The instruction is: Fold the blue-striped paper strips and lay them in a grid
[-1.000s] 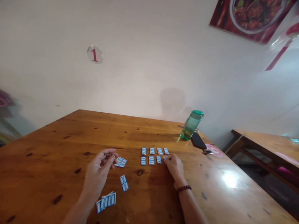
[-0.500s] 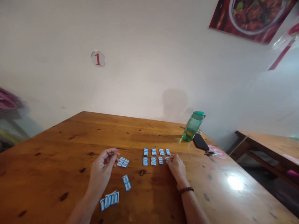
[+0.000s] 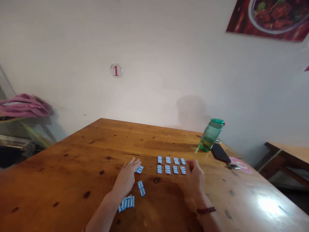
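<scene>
On the wooden counter point(image 3: 77, 154), blue-bordered labels lie in several groups around your two hands. At left, near your forearm, are the fanned labels point(image 3: 127, 202); their pieces overlap, so a dragging sleeve or wrist could spread them or carry one off. Your left hand point(image 3: 125, 178) is palm down with fingers stretched out and close together, gripping nothing visible; it partly hides the label cluster point(image 3: 139, 169), and whether it touches that cluster you cannot tell from here. Should it press and slide, the cluster would probably skew. Nearer you, the single sheet point(image 3: 141, 188) lies apart and unguarded, within easy sweep of the same hand. Rightward, the label pieces point(image 3: 167, 169) lie in two rows of four with narrow gaps; a brushed corner might push one piece into its neighbour and spoil the alignment. Your right hand point(image 3: 195, 176), fingers curled, rests just beside the right end of those rows; whether it pinches anything is hidden. Its knuckles are the likeliest cause of a nudge. Beyond, the green bottle point(image 3: 210, 137) stands beside the dark phone point(image 3: 220, 152); a wide reach could topple it and wet the labels.
</scene>
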The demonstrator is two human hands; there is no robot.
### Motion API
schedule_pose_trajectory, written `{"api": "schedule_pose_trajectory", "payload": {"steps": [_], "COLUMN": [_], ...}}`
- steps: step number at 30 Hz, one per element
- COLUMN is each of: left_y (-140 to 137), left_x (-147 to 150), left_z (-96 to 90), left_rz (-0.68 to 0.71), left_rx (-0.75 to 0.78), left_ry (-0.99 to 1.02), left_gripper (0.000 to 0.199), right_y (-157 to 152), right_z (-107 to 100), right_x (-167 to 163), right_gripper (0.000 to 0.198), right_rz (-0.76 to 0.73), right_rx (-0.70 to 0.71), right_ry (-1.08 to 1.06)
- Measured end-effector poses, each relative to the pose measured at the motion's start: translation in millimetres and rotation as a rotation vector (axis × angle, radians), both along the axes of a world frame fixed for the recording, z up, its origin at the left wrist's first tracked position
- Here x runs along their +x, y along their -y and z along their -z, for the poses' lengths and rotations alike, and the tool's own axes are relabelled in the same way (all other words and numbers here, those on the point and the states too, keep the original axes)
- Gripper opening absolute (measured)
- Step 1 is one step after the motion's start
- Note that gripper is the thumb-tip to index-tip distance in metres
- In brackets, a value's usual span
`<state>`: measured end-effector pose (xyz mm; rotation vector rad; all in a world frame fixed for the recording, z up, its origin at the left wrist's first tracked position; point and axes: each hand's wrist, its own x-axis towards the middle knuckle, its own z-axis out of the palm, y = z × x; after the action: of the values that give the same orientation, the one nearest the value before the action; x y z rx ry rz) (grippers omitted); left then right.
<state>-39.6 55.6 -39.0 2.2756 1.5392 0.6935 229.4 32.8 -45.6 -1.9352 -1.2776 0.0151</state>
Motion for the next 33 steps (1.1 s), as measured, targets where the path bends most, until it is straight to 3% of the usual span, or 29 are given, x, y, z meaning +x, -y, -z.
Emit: {"api": "schedule_pose_trajectory", "payload": {"steps": [2, 5, 8, 11, 17, 23, 28, 33], "left_y": [2.6, 7.1, 11.8, 17.0, 34.5, 73.3, 94.9, 89.9], "left_x": [-0.3, -4.3, -9.6, -14.6, -29.6, -42.4, -26.6, -7.6], "left_z": [2.3, 2.7, -1.6, -9.2, -13.8, 0.5, 8.0, 2.4], "left_rz": [0.006, -0.006, -0.024, -0.045, -0.04, -0.11, -0.003, 0.088], "left_rx": [-0.053, -0.087, -0.06, -0.066, -0.121, -0.258, -0.289, -0.22], "left_ry": [-0.095, -0.172, -0.188, -0.178, -0.148, -0.339, -0.452, -0.439], "left_gripper": [0.066, 0.064, 0.059, 0.054, 0.04, 0.056, 0.064, 0.064], "right_y": [4.3, 13.5, 24.1, 31.4, 35.1, 36.9, 33.8, 28.7], "right_z": [-1.9, -6.7, -13.2, -18.0, -15.2, -8.7, -9.3, -8.1], "right_x": [-16.9, -48.7, -76.3, -90.9, -96.9, -98.9, -95.2, -90.7], "right_gripper": [0.021, 0.022, 0.03, 0.04, 0.043, 0.039, 0.029, 0.03], "right_rz": [-0.179, -0.496, -0.812, -0.962, -0.96, -0.999, -1.004, -0.953], "right_rx": [0.119, 0.157, 0.006, -0.126, -0.218, -0.241, -0.25, -0.252], "right_ry": [-0.013, 0.056, 0.18, 0.245, 0.363, 0.482, 0.487, 0.454]}}
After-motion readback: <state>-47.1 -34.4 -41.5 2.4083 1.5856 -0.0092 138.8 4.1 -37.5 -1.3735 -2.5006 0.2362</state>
